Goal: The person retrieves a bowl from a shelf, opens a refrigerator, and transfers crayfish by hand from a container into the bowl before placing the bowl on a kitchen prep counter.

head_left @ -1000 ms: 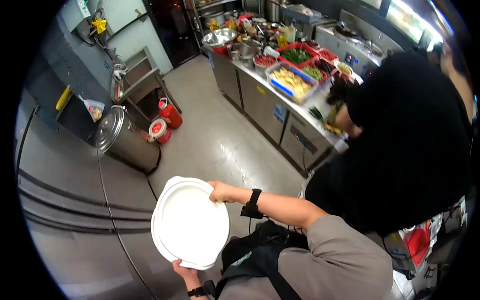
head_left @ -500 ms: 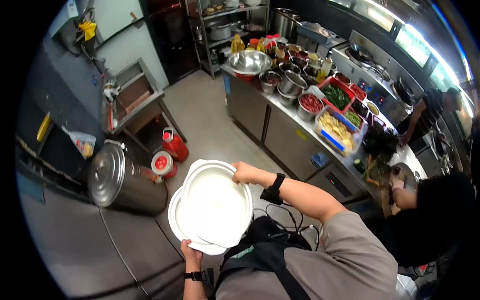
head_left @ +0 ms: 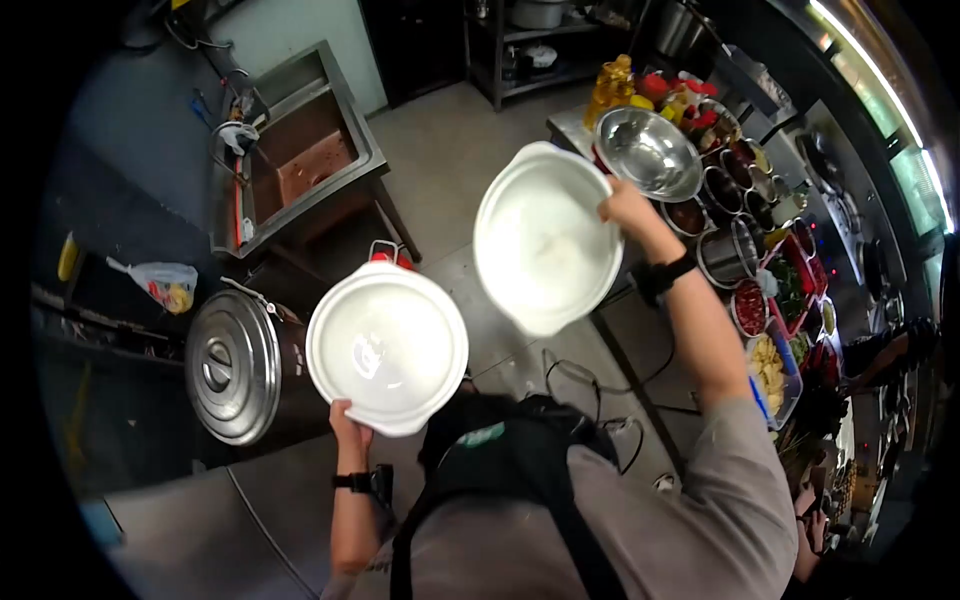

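Observation:
Two large white bowls with small side lugs are held apart in front of me. My left hand point(head_left: 351, 428) is closed on the lower lug of the left white bowl point(head_left: 420, 345), thumb over its rim. Its inside faces up and has a bright glare spot. My right hand point(head_left: 632, 215) grips the edge of the right white bowl point(head_left: 545, 250), which is raised and tilted toward me. Both bowls look bare inside. Just beyond the right bowl, a steel mixing bowl point(head_left: 650, 150) sits at the counter's end.
A steel sink point(head_left: 300, 165) stands ahead on the left. The lidded steel pot point(head_left: 235, 365) is beside my left arm. Along the right runs a counter with steel pots point(head_left: 728, 250) and a tub of sliced food point(head_left: 768, 375). Cables point(head_left: 590, 375) lie on the floor. Another person's hands point(head_left: 812, 525) show far right.
The two bowls, stacked together before, are now separate. My right hand has carried one up and to the right; my left has kept the other. My view has turned rightward relative to the room.

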The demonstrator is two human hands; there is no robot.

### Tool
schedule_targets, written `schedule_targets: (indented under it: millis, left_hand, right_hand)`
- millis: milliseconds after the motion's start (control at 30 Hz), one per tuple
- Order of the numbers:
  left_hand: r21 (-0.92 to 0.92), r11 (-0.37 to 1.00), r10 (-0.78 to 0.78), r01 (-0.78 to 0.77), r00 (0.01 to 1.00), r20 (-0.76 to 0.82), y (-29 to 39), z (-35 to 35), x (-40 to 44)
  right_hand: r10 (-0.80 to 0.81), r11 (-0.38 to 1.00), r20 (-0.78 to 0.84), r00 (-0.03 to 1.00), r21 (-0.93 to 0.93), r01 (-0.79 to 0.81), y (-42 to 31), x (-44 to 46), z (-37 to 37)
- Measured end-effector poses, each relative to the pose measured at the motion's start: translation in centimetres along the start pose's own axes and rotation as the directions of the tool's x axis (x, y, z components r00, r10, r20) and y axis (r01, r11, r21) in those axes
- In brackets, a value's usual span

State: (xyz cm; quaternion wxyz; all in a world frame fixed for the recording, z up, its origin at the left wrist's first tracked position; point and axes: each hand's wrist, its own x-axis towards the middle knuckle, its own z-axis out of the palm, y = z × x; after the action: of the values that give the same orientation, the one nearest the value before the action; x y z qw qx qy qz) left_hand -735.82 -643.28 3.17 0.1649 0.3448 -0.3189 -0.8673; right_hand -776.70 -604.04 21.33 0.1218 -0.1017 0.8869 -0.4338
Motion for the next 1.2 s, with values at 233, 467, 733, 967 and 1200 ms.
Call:
schedule_targets:
  millis: [233, 467, 733, 967, 1200]
  left_hand:
    - [0.021, 1.0, 0.002, -0.002, 1.0, -0.026, 10.3, 12.5, 17.3]
    - [0.097, 0.976, 0.195, -0.194, 0.981, 0.001, 14.8, 24.9, 28.3]
    - [0.051, 0.99, 0.131, -0.133, 0.991, 0.034, 14.7, 32.9, 39.9]
    - [-0.003, 1.0, -0.001, 0.001, 0.997, 0.083, 13.9, 42.1, 53.5]
    - [0.052, 0.996, -0.087, 0.079, 0.981, 0.171, 15.0, 51.5, 67.8]
  right_hand:
    - [-0.034, 0.868, -0.156, 0.987, -0.494, -0.048, 0.1, 20.7, 5.6]
    - [0.065, 0.909, -0.026, 0.998, -0.41, -0.07, 2.3, 33.8, 9.6]
    - [0.082, 0.86, -0.051, 0.995, -0.502, -0.096, -3.2, 49.1, 13.4]
    - [0.235, 0.866, -0.133, 0.963, -0.42, -0.27, -1.6, 65.4, 8.1]
    - [0.447, 0.879, -0.489, 0.749, 0.088, -0.468, 3.8, 72.6, -0.5]
